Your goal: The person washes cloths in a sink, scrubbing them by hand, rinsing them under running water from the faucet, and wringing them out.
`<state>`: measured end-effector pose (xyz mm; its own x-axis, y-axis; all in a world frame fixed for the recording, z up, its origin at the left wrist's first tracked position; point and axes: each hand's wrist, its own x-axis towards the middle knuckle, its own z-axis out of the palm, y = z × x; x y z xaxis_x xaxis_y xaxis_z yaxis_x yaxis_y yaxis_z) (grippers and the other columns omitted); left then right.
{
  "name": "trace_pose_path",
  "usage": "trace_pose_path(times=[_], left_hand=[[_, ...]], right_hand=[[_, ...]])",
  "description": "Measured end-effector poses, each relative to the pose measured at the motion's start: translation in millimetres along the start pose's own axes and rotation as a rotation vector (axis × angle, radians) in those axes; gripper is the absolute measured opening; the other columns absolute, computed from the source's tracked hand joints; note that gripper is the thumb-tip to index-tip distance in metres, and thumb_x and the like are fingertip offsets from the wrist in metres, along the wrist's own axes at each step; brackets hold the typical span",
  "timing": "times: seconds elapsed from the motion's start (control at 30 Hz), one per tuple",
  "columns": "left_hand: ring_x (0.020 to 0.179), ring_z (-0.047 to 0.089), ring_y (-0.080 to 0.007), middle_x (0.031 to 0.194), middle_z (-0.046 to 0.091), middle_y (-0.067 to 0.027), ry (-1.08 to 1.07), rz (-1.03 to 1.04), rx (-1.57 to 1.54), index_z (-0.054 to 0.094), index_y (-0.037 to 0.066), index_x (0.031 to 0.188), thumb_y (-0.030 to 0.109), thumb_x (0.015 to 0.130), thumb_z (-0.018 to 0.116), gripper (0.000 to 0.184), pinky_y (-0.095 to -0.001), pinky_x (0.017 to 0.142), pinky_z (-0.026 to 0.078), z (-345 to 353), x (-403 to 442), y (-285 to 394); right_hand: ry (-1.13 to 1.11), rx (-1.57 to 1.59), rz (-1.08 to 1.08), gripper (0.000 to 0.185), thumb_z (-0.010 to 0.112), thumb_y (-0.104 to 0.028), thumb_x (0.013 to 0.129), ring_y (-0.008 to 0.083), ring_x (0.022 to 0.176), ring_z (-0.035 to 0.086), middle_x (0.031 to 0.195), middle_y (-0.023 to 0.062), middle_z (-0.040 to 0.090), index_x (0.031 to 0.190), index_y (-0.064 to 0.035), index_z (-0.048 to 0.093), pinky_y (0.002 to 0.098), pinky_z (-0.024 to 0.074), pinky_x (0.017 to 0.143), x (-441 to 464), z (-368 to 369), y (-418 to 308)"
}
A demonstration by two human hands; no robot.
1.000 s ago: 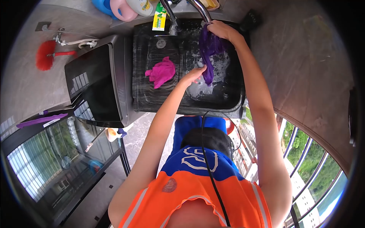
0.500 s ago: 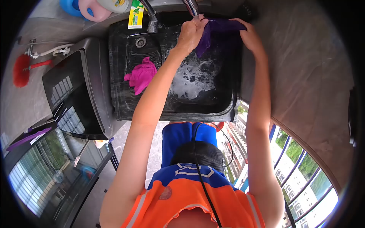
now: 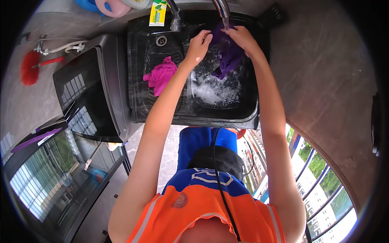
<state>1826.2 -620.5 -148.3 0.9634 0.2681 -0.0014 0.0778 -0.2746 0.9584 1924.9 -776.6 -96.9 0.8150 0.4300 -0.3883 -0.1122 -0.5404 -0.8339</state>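
Observation:
A wet purple cloth [image 3: 230, 58] hangs under the running faucet [image 3: 221, 9], over the right basin of the black sink [image 3: 135, 97]. My left hand [image 3: 198, 47] pinches the cloth's upper left edge. With fingers closed, my right hand [image 3: 243, 39] grips its top right beneath the spout, where water pours down. White suds [image 3: 214, 90] float in the basin below. On the ribbed left part of the sink lies a crumpled pink cloth [image 3: 161, 75], close to my left forearm.
A yellow-green packet [image 3: 158, 14] stands behind the sink by a second tap [image 3: 175, 20]. Pink and blue containers [image 3: 111, 6] are at the back left. Left of the sink is a dark glossy appliance [image 3: 87, 93]; a red brush [image 3: 30, 68] hangs on the wall.
My right hand has moved left to the spout, bringing the cloth's edge under the water. My left hand has shifted slightly down, and the cloth now hangs lower. The view has shifted a little.

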Motion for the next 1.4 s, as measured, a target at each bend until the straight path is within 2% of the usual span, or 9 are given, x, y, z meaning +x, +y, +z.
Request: trace_pose_path(times=[0.13, 0.23, 0.3, 0.53, 0.67, 0.9, 1.03, 1.13, 1.4], left_hand=[[0.115, 0.051, -0.0197, 0.121, 0.055, -0.0152, 0.196, -0.333, -0.163, 0.045, 0.002, 0.131, 0.037, 0.097, 0.045, 0.048, -0.0362, 0.091, 0.044, 52.9, -37.5, -81.4], [0.126, 0.043, -0.0282, 0.131, 0.046, -0.0178, 0.192, -0.943, -0.646, 0.037, 0.005, 0.137, 0.056, 0.095, 0.035, 0.066, -0.0449, 0.096, 0.043, 72.2, -57.0, -29.7], [0.131, 0.036, -0.0338, 0.138, 0.039, -0.0195, 0.218, -1.473, -1.257, 0.031, 0.01, 0.142, 0.068, 0.091, 0.024, 0.078, -0.0489, 0.102, 0.038, 84.7, -53.2, -18.6], [0.124, 0.046, -0.0309, 0.135, 0.045, -0.0161, 0.087, -0.405, -2.198, 0.039, 0.012, 0.137, 0.072, 0.085, 0.038, 0.08, -0.0467, 0.104, 0.037, 119.9, 2.5, -94.3], [0.114, 0.053, -0.033, 0.128, 0.051, -0.0174, 0.48, -0.589, -2.089, 0.043, 0.007, 0.131, 0.066, 0.086, 0.043, 0.075, -0.0458, 0.101, 0.04, 108.1, 30.0, -69.2], [0.064, 0.056, -0.0202, 0.087, 0.063, -0.0101, -0.026, -0.621, -1.768, 0.051, 0.001, 0.114, 0.054, 0.094, 0.043, 0.057, -0.0355, 0.061, 0.048, 92.9, 16.0, -82.5], [0.074, 0.059, -0.0179, 0.091, 0.063, -0.0065, 0.024, -0.426, -1.268, 0.058, 0.005, 0.098, 0.047, 0.095, 0.049, 0.043, -0.0309, 0.065, 0.049, 91.2, 0.3, -16.3], [0.084, 0.061, -0.0182, 0.095, 0.063, -0.0045, 0.054, -0.517, -1.257, 0.058, 0.008, 0.1, 0.05, 0.095, 0.047, 0.044, -0.03, 0.072, 0.051, 99.7, -6.4, 1.8], [0.085, 0.064, -0.0165, 0.09, 0.065, -0.0041, -0.153, -0.604, -1.192, 0.062, 0.007, 0.097, 0.047, 0.085, 0.063, 0.042, -0.0323, 0.073, 0.053, 42.9, 9.2, -27.7]], right_hand=[[0.183, -0.366, -0.241, 0.036, 0.06, -0.033, 0.084, 0.0177, 0.072, 0.059, 0.078, 0.0124, 0.064, 0.095, 0.001, 0.066, 0.0335, 0.0456, 0.069, -13.1, 32.3, -21.6], [0.082, -0.313, -0.092, 0.039, 0.058, -0.033, 0.082, 0.0394, 0.085, 0.064, 0.086, 0.0248, 0.065, 0.096, 0.0018, 0.066, 0.0415, 0.0487, 0.074, -5.5, 34.2, -28.4], [0.076, -0.234, -0.034, 0.038, 0.058, -0.033, 0.084, 0.0289, 0.077, 0.061, 0.08, 0.0192, 0.064, 0.096, 0.0024, 0.064, 0.0375, 0.047, 0.07, -20.4, 24.4, -44.9], [0.412, 0.103, -0.168, 0.028, 0.056, -0.017, 0.089, 0.0098, 0.076, 0.051, 0.082, 0.0057, 0.063, 0.103, 0.0064, 0.06, 0.0264, 0.0431, 0.071, -123.6, 17.4, -21.5], [0.513, 0.197, 0.042, 0.027, 0.055, -0.015, 0.089, 0.0137, 0.084, 0.059, 0.091, 0.0106, 0.064, 0.107, 0.0049, 0.059, 0.0288, 0.0457, 0.073, -162.7, 3.1, 8.1], [0.741, 0.58, 0.233, 0.036, 0.058, -0.024, 0.089, 0.0131, 0.085, 0.06, 0.092, 0.0086, 0.064, 0.108, 0.0068, 0.06, 0.0264, 0.0495, 0.075, -175.6, -29.0, 35.3], [0.652, 0.003, 0.061, 0.03, 0.064, -0.022, 0.086, 0.0093, 0.07, 0.058, 0.075, 0.0071, 0.066, 0.096, 0.0062, 0.066, 0.0262, 0.0457, 0.065, -111.5, -19.7, 41.8], [0.486, -0.208, 0.034, 0.044, 0.068, -0.037, 0.076, 0.0338, 0.072, 0.067, 0.074, 0.0215, 0.066, 0.08, 0.0073, 0.066, 0.037, 0.0498, 0.066, -55.6, 18.8, -6.7], [0.439, -0.073, -0.189, 0.03, 0.07, -0.026, 0.082, 0.0134, 0.06, 0.064, 0.066, 0.0111, 0.065, 0.083, 0.0045, 0.065, 0.0266, 0.0494, 0.06, -44.2, 36.1, -2.5]])
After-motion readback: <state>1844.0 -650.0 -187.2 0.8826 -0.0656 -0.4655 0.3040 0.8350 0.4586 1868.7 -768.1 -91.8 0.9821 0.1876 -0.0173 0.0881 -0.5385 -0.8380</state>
